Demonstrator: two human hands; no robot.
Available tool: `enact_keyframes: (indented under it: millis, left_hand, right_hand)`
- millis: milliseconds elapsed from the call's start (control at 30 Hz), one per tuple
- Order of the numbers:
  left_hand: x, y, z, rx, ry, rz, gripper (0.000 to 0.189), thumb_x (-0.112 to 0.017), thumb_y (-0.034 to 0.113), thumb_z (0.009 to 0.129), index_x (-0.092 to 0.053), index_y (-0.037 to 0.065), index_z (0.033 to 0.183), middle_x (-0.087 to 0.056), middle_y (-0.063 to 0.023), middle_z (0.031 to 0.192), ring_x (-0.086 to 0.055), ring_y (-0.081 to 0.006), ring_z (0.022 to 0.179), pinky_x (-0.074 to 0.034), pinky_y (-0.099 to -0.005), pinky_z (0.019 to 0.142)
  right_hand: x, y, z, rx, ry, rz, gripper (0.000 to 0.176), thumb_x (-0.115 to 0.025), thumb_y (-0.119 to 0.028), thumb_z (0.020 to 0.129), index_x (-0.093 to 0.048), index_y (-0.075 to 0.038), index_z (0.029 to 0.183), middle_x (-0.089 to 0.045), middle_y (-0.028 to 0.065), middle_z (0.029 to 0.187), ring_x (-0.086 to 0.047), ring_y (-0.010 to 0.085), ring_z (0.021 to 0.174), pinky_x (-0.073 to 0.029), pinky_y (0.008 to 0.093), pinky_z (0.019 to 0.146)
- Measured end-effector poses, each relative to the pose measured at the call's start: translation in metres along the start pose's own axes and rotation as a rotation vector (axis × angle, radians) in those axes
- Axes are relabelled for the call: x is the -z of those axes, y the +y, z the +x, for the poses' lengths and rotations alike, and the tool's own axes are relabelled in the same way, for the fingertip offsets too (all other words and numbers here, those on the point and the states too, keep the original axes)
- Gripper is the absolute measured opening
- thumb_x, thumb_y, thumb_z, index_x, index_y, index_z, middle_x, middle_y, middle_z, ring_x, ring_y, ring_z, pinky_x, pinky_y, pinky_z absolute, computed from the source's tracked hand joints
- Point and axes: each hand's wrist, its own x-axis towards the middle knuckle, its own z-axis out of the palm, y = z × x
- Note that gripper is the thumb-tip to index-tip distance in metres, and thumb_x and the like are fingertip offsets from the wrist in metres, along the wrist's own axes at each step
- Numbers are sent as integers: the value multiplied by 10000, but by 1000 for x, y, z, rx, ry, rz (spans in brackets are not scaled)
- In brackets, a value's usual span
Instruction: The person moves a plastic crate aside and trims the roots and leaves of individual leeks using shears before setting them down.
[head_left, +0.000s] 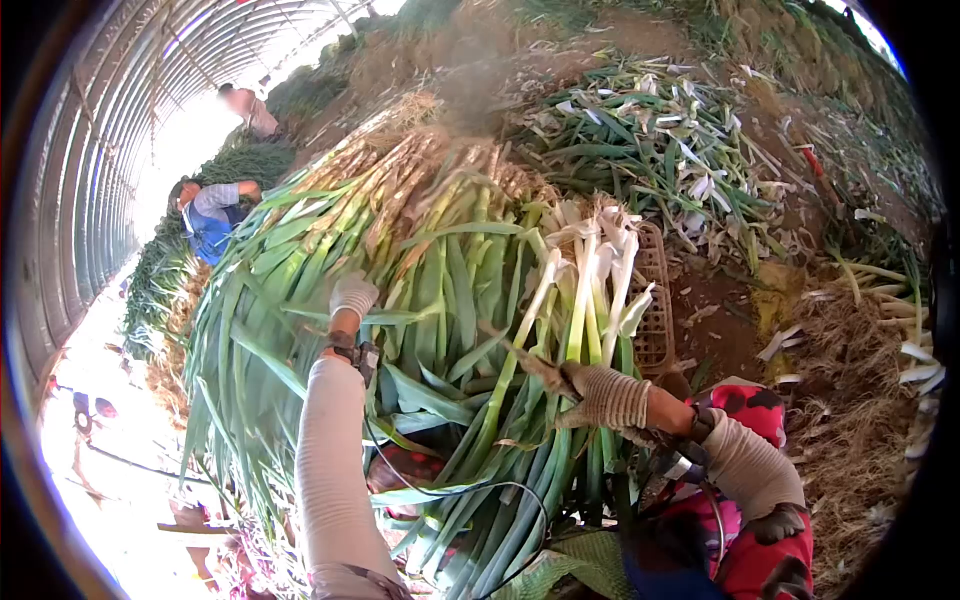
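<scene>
My left hand (354, 295), in a pale knit glove, lies at the long green leaves of a big pile of leeks (290, 270); its fingers are too blurred to read. My right hand (605, 395), in a soiled knit glove, is closed around something brownish that points up and left; I cannot make out what it is. It sits over the stalks of several trimmed leeks (590, 300), whose white ends point away from me. Their green leaves run down toward my lap. Roots and dry leaves cover the far side of the pile.
A plastic crate (653, 300) stands behind the trimmed leeks. Beyond is a heap of leaf scraps (660, 140). More rooted leeks (850, 400) lie at right. A cable (515, 484) crosses near my lap. Two people (210, 215) are at the far left.
</scene>
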Motion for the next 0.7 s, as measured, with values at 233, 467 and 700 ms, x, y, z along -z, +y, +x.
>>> enact_keyframes:
  millis: [233,467,700]
  left_hand:
    - [19,16,-75,-121,99,-415,523,-696,248,692,-518,81,1154,-638,-202,917,-620,-347,846,-487,-417,758]
    - [19,54,-303,-235,4,-477,505,-706,192,664,-460,94,1094,-627,-181,807,-622,-355,771,-492,-409,694]
    - [-100,115,-333,-184,-5,-613,565,-707,249,647,-462,112,1137,-625,-195,912,-598,-385,829,-476,-453,725]
  right_hand:
    - [12,20,4,-151,252,-79,527,-734,-254,689,-463,60,1015,-599,224,841,-607,364,816,-491,396,722]
    - [3,31,-3,-134,398,-137,446,-684,-171,693,-492,114,978,-602,242,801,-617,344,792,-494,388,694]
    - [-55,-15,-72,-185,90,-65,570,-691,-267,721,-395,44,1096,-610,239,820,-623,354,788,-501,400,674]
